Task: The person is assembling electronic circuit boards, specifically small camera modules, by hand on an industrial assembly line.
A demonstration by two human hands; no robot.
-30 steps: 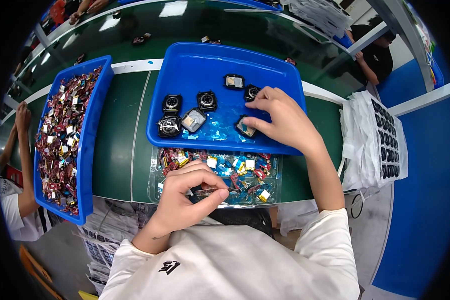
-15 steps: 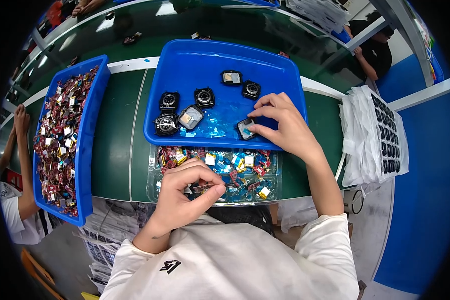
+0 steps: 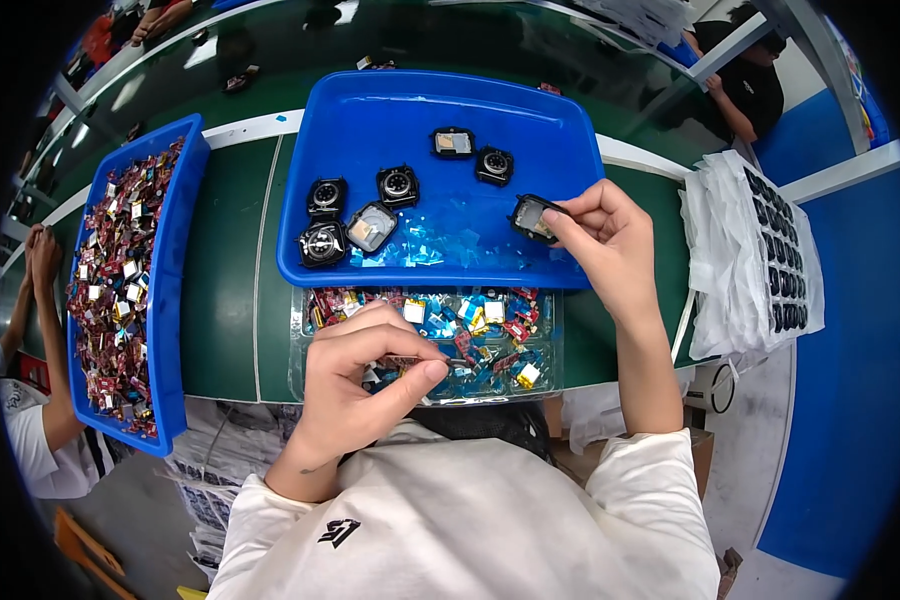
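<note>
My right hand [image 3: 610, 240] pinches a black smartwatch case [image 3: 533, 219] by its edge, thumb over the grey inside, above the right part of a blue tray [image 3: 370, 95]. Farther left in that tray lie several black watch cases [image 3: 398, 186], some with the round sensor back up. Two, such as the one with a pale inside [image 3: 373, 227], show their inner side. Scraps of blue film [image 3: 420, 245] are scattered near the tray's front. My left hand [image 3: 365, 375] is closed over the clear tray, thumb and forefinger around a thin, greyish piece mostly hidden by the fingers.
In front of the blue tray, a clear plastic tray [image 3: 297, 375] holds red circuit boards, small batteries and blue film. A blue bin [image 3: 175, 300] of similar parts stands left. White sheets with black pieces [image 3: 725, 250] are stacked right. Another person's hands [image 3: 44, 255] show at far left.
My right hand has lifted the watch case from the tray floor and moved it right, tilting it. My left hand keeps its closed grip nearly in place.
</note>
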